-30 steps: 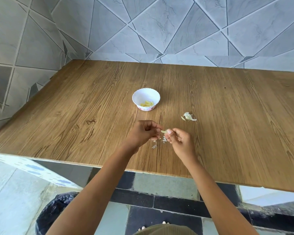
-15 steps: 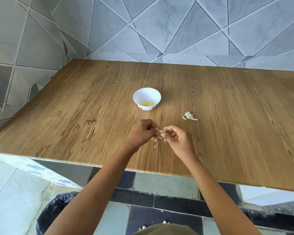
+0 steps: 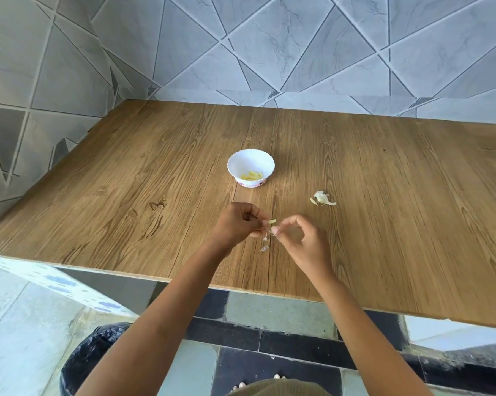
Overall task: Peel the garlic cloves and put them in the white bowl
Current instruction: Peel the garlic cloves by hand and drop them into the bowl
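My left hand point(image 3: 238, 224) pinches a small pale garlic clove point(image 3: 272, 221) at its fingertips, just above the wooden table point(image 3: 126, 201). My right hand point(image 3: 301, 238) is close beside it, thumb and forefinger pinching a thin piece of skin point(image 3: 273, 232) below the clove. Beyond the hands stands the white bowl point(image 3: 251, 158) with several peeled yellow cloves point(image 3: 252, 175) inside. To the right of the bowl lie unpeeled garlic pieces point(image 3: 321, 198).
Scraps of peel point(image 3: 264, 248) lie on the table under my hands. A black-lined bin point(image 3: 98, 355) stands on the floor below the table's front edge, at the left. Tiled walls close off the back and left.
The clove has passed from between both hands into my left fingertips. My right hand has drawn slightly right and down, pulling skin away.
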`<state>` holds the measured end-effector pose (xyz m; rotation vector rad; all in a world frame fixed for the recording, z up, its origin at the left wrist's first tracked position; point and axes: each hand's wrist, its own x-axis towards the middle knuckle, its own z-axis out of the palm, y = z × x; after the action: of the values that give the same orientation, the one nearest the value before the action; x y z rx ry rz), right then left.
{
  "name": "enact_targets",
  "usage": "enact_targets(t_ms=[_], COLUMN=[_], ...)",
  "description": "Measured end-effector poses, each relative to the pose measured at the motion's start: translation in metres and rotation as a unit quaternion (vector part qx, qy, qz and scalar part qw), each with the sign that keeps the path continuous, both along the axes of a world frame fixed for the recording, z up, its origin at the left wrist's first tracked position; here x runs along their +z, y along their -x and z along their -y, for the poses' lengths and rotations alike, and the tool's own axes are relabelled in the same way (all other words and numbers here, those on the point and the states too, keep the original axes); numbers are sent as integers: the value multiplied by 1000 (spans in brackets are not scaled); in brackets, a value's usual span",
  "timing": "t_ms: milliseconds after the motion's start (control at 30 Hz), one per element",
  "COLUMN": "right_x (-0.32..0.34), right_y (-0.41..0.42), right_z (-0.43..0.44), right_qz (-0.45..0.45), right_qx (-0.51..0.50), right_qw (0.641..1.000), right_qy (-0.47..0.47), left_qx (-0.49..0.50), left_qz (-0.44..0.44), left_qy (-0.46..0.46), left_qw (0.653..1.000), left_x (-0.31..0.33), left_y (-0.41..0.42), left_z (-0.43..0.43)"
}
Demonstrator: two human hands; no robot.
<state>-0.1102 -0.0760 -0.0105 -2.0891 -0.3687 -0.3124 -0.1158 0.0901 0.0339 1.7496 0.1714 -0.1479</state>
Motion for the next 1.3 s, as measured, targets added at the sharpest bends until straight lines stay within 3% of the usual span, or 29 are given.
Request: enact_targets(t_ms=[67,133,400,700,933,1133,1300], right_x=[-3,-4,-8,-17,-6,9,13], right_y=[-1,-3,3,25,27,28,11], right_z=[0,-1,2,-2,2,6,-6], right_qz=[55,47,35,-23,-77,-122,-181], right_qx=[-53,-63,-14,-39,-13,-33,-10], right_qw=[994,989,990,968,972,944,954], right_qy=[81,123,134,248,223,305,237], left_qx=[8,23,125,162,132,91,86], left_qz=[0,0,9,39,67,98,97], left_qy=[-6,-14,-137,-292,-296,-261,-258], left_qw=[1000,1000,983,942,944,956,957], left_x=[-1,-2,-15,-28,-19,-23,-26], left_y=[0,0,-10,-34,-21,12,18], left_z=[-2,-3,-22,-43,-46,-27,-21])
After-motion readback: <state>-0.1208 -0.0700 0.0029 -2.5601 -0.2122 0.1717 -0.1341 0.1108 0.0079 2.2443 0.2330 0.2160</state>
